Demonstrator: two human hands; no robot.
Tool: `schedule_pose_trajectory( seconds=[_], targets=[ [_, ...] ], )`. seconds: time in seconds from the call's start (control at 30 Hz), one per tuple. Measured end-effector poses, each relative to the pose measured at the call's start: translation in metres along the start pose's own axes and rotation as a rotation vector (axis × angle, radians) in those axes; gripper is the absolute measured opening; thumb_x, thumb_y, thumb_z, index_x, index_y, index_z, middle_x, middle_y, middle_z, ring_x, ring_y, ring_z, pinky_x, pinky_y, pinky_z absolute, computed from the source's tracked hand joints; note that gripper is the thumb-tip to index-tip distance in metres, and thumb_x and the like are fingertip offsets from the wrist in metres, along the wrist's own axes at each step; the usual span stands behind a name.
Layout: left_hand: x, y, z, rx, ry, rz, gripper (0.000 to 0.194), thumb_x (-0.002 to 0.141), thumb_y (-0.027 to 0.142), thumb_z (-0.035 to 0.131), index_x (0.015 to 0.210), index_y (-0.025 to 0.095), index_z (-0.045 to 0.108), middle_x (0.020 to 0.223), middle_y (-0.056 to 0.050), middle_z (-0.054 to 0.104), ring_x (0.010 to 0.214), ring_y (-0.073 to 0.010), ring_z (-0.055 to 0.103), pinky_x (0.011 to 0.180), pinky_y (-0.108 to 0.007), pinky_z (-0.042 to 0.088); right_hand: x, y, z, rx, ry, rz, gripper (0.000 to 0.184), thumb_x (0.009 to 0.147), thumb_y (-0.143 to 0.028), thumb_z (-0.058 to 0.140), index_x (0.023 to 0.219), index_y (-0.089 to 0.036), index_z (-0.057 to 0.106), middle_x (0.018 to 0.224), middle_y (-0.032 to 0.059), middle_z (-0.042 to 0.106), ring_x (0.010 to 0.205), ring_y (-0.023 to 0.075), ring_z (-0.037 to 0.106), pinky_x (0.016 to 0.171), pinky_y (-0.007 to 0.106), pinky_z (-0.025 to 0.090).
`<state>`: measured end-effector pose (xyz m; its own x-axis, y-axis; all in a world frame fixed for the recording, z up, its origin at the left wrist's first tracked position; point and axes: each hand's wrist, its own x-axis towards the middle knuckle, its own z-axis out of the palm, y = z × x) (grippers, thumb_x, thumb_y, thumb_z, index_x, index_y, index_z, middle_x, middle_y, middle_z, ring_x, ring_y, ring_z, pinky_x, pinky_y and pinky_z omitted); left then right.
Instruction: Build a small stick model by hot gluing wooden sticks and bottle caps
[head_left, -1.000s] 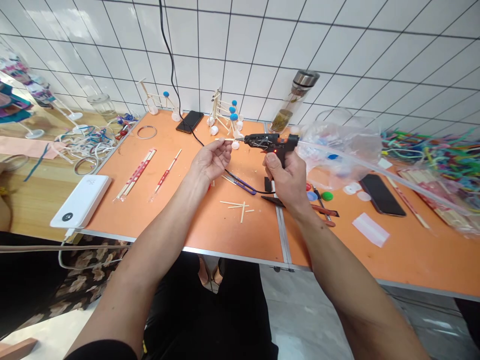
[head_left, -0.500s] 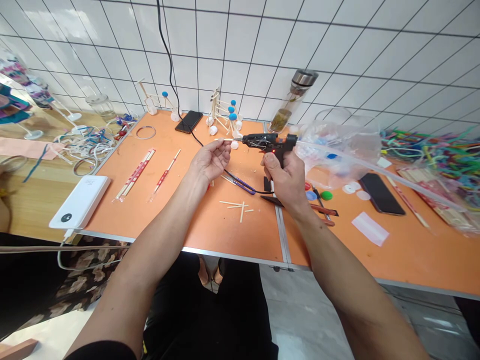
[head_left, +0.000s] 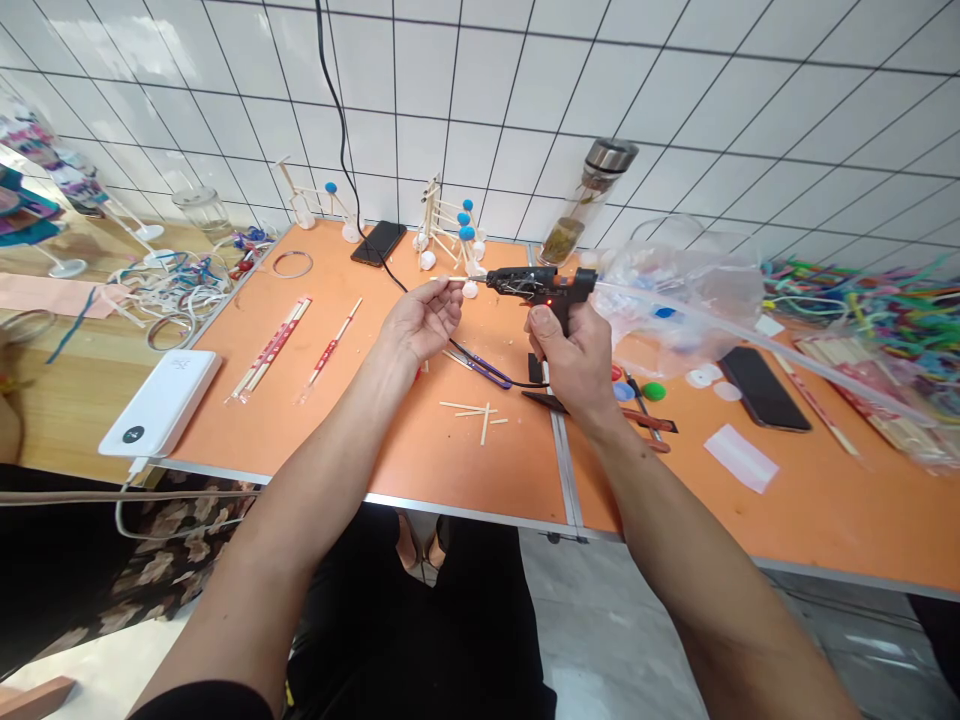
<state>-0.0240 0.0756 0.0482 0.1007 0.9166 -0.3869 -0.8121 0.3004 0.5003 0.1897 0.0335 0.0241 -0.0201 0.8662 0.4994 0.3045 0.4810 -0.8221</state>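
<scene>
My right hand (head_left: 571,350) is wrapped round the grip of a black hot glue gun (head_left: 536,284) with a lit red light. A long clear glue stick (head_left: 697,318) trails from its back end. Between thumb and forefinger, my left hand (head_left: 421,322) pinches a thin wooden stick (head_left: 456,279), whose far end is at the nozzle; whether they touch I cannot tell. Just behind stands a small wooden-stick frame (head_left: 442,225) with blue balls and white discs. Below the hands lie short cut sticks (head_left: 480,411) and purple-handled scissors (head_left: 484,370).
Wrapped chopsticks (head_left: 271,350) and a white power bank (head_left: 161,403) lie to the left. At the back are a phone (head_left: 379,243) and a glass bottle (head_left: 585,205). Pliers (head_left: 649,423), bottle caps, a second phone (head_left: 766,390) and a plastic bag (head_left: 705,280) occupy the right. A black cable crosses the table.
Both hands, the glue gun and the stick hold nearly the same position throughout. Only a slight shift of the whole view shows.
</scene>
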Motion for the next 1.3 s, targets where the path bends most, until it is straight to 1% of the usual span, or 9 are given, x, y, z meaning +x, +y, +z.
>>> schedule_pose_trajectory(
  seconds=[0.17,0.4,0.6,0.73,0.9,1.1,1.17,1.3],
  targets=[
    [0.000,0.000,0.000,-0.009,0.011,-0.002,0.031,0.113,0.008,0.057,0.088,0.009,0.075,0.065,-0.003,0.075,0.054,-0.0082,0.071,0.058,-0.016,0.056,0.000,0.000,0.000,0.013,-0.007,0.004,0.059,0.099,-0.083,0.071,0.096,-0.024,0.065,0.073,-0.0022,0.055,0.062,0.0146,0.046,0.057,0.032,0.034],
    [0.001,0.000,0.000,0.001,0.003,0.002,0.033,0.113,0.008,0.058,0.084,0.009,0.074,0.065,-0.004,0.075,0.054,-0.0080,0.071,0.058,-0.015,0.056,0.000,0.001,0.000,0.020,-0.010,0.006,0.058,0.100,-0.081,0.071,0.097,-0.024,0.066,0.075,-0.0018,0.056,0.064,0.0146,0.046,0.059,0.033,0.033],
    [0.002,0.000,0.000,-0.001,0.001,-0.006,0.035,0.114,0.008,0.056,0.084,0.008,0.074,0.064,-0.003,0.075,0.053,-0.0075,0.072,0.058,-0.015,0.056,0.000,-0.002,0.000,0.014,-0.012,0.029,0.060,0.099,-0.084,0.071,0.096,-0.024,0.067,0.075,-0.0010,0.059,0.065,0.0150,0.049,0.059,0.032,0.035],
    [0.001,0.000,0.000,-0.011,0.003,0.012,0.037,0.115,0.008,0.056,0.082,0.007,0.073,0.065,-0.004,0.076,0.053,-0.0076,0.072,0.058,-0.016,0.057,0.000,-0.004,0.001,0.051,-0.021,0.068,0.063,0.096,-0.086,0.072,0.095,-0.023,0.067,0.073,-0.0019,0.059,0.060,0.0137,0.050,0.059,0.032,0.036],
    [0.001,0.001,0.000,0.000,-0.004,0.017,0.037,0.116,0.010,0.056,0.083,0.007,0.073,0.065,-0.004,0.076,0.053,-0.0075,0.072,0.057,-0.016,0.057,0.001,-0.004,0.002,0.095,-0.024,0.104,0.066,0.093,-0.088,0.074,0.093,-0.023,0.070,0.067,-0.0034,0.057,0.057,0.0136,0.050,0.057,0.032,0.036],
    [0.000,0.001,-0.001,-0.013,-0.014,-0.007,0.034,0.115,0.010,0.057,0.086,0.007,0.074,0.065,-0.002,0.075,0.053,-0.0070,0.072,0.057,-0.015,0.057,0.002,-0.005,0.002,0.088,-0.015,0.139,0.063,0.095,-0.086,0.073,0.092,-0.023,0.071,0.063,-0.0030,0.058,0.056,0.0144,0.052,0.057,0.031,0.040],
    [-0.001,0.002,-0.001,-0.023,-0.013,-0.008,0.031,0.114,0.010,0.058,0.088,0.008,0.075,0.066,-0.002,0.075,0.054,-0.0075,0.072,0.057,-0.015,0.057,0.003,-0.005,0.001,0.102,0.003,0.150,0.059,0.096,-0.082,0.074,0.092,-0.023,0.070,0.067,-0.0019,0.062,0.057,0.0136,0.052,0.057,0.030,0.041],
    [-0.003,0.003,-0.001,-0.023,-0.014,-0.002,0.030,0.114,0.009,0.057,0.089,0.009,0.074,0.067,-0.002,0.075,0.054,-0.0078,0.072,0.058,-0.016,0.057,0.011,0.000,-0.007,0.135,0.065,0.194,0.048,0.093,-0.069,0.082,0.099,-0.025,0.065,0.088,0.0008,0.074,0.057,0.0113,0.054,0.054,0.029,0.044]
  ],
)
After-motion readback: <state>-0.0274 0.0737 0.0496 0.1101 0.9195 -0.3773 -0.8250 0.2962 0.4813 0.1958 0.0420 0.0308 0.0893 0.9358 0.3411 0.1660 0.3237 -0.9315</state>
